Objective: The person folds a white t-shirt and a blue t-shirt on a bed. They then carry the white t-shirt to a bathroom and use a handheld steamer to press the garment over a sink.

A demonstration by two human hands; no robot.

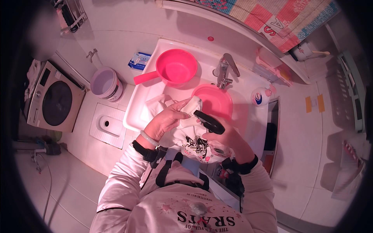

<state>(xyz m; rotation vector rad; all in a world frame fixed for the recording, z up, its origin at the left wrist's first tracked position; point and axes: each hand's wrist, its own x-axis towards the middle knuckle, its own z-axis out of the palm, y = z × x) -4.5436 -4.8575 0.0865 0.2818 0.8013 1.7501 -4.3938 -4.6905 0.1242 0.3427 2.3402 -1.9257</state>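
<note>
Over a white washbasin (132, 118), my left hand (167, 119) grips a bunched part of a white garment (191, 112) with a printed black-and-pink figure. Part of the garment hangs down over the washbasin's front edge. My right hand (225, 135) is closed around a black hand tool (210, 122), possibly a scrubbing brush; its underside is hidden. The tool's tip meets or nearly meets the cloth beside my left fingers. Just beyond both hands, a pink plastic basin (217, 99) sits in the washbasin beneath a chrome faucet (223, 68).
A pink dipper (177, 65) rests at the washbasin's back left, near a pack of wipes (140, 61). At the right stands a white pump bottle (260, 97). Left on the floor are a bucket (107, 84), a squat toilet (107, 123) and a front-loading washing machine (55, 99). A shelf (233, 24) overhangs the back.
</note>
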